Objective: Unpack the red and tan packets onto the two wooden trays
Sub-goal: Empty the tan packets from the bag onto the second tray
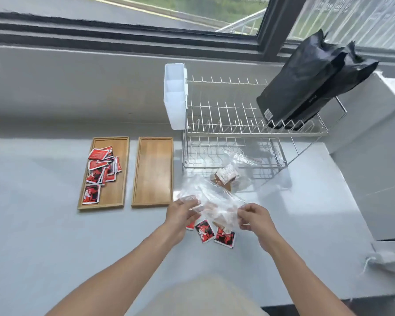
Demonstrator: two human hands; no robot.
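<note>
Two wooden trays lie side by side on the grey counter. The left tray (116, 197) holds a heap of several red packets (100, 166). The right tray (153, 169) has nothing on it. My left hand (180, 213) and my right hand (254, 217) each grip an end of a clear plastic bag (212, 199) held just above the counter. Three red packets (204, 230) lie on the counter under the bag, one partly hidden by my left hand. A second clear bag (233, 172) with tan packets inside lies behind, near the rack.
A two-tier wire dish rack (237, 124) stands at the back right with a white plastic caddy (175, 96) on its left end and a black pouch (306, 83) leaning on top. A white wall block (374, 124) closes the right side; a white adapter (385, 256) sits there.
</note>
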